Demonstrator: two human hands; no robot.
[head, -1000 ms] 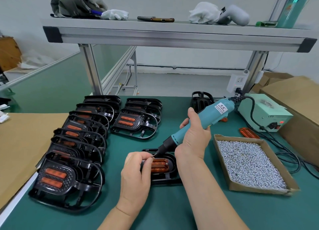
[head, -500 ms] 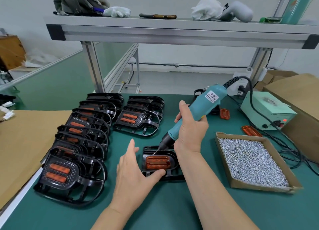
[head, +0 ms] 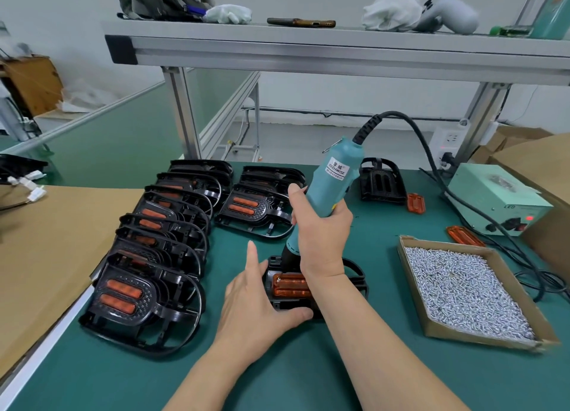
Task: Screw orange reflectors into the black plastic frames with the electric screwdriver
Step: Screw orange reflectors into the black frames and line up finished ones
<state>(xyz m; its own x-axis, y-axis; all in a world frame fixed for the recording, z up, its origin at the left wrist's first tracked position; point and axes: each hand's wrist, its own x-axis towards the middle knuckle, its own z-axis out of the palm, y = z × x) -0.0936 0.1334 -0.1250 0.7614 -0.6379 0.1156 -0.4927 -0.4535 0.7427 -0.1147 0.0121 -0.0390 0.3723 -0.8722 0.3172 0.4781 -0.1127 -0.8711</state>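
Green matting covers the table [head: 308, 373], which stands under a metal shelf. Far left of the left hand's fingers lies a flat sheet of brown cardboard [head: 46, 250]. Nearer them, the finished frames [head: 148, 256] overlap like roof tiles. Each is glossy black, rounded and ribbed, with two orange bars showing.

The left hand [head: 256, 299] steadies the frame [head: 354, 275] being worked on. Its fingers lie fairly straight and apart against the frame's left side, with the thumb laid along the near edge. Just right of those fingertips sits the reflector [head: 290, 284], a ridged, see-through orange oblong seated in the hard black plastic.

Above it, the right hand [head: 324, 238] has its fingers clamped round the screwdriver [head: 333, 179]. This is a smooth teal barrel with a black nose and a thick black cord at the top. It stands nearly upright. Its tip is hidden below the fingers, so contact with a screw cannot be told.

To do this step well, the bit probably needs to stand square over the hole. The left hand should press the frame flat so it cannot turn on the mat. Gentle pressure seems wise, since thin plastic may crack.

Well to the right of the right hand's fingers, a shallow cardboard box [head: 413, 290] holds a heap of small silver screws [head: 462, 287].
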